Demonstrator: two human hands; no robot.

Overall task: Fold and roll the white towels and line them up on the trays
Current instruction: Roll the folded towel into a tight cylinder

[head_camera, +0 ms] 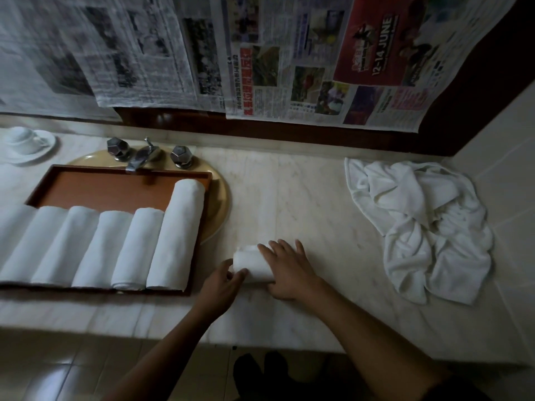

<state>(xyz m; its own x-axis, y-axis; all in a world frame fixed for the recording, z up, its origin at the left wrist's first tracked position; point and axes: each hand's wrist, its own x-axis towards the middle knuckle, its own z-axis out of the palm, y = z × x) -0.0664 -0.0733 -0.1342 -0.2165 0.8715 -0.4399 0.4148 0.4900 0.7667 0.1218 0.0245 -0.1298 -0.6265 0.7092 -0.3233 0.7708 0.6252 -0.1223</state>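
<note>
White rolled towel (249, 263): short, tight roll lying on the pale marble desk (304, 198), near its front edge and just right of the tray, not touching it.

Hands: both on this roll. Left hand (221, 282) grips the roll's left end, thumb and fingers curled round it. Right hand (289, 270) lies over the top of the roll, fingers straight and spread, pressing down; its thumb sits at the near side of the roll.

Tray (110, 188): brown wood, rectangular, raised rim, set across a tan round basin (221, 204). Its back half is bare.

Row of six rolls (95, 247): white towels, side by side and touching along the front of the tray, all angled the same way. The right-most roll is the longest and reaches nearly to the tray's back rim; the left-most is cut off by the frame edge.

Heap of loose towels (428, 227): white, crumpled, unfolded, at the right end of the desk, well apart from the hands.

Other items: chrome tap (142, 157) with two faceted knobs behind the tray; white cup (21, 140) on a saucer (43, 151) at the far left; newspaper sheets (260, 68) hanging over the wall behind; glossy tiled floor (58, 371) below.
</note>
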